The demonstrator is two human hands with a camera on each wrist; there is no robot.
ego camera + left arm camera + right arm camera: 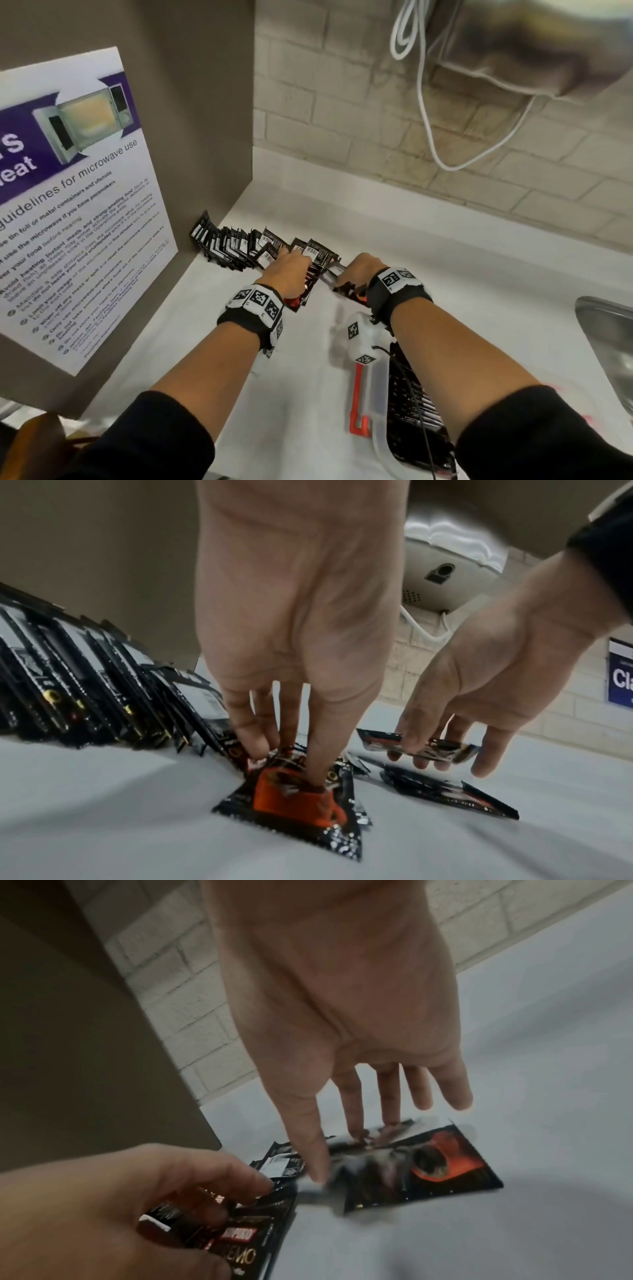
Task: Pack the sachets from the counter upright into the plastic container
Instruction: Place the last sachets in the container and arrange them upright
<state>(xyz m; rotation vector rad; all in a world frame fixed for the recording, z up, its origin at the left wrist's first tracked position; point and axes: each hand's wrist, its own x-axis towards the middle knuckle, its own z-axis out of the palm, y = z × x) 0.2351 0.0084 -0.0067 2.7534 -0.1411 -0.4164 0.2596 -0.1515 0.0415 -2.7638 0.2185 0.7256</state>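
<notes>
Sachets [239,248] are leaning in a row by the wall while we are gathering loose ones. Our left hand [294,642] is pinching a sachet [294,802] between thumb and fingers; our right hand [479,685] is nipping another [445,746], fingers spread. We are squaring edges before carrying them to the container [376,387] nearby.

My left hand [289,274] reaches forward, fingers curled in a pinch; my right hand [359,269] alongside, fingers extended downward, thumb opposed.
</notes>
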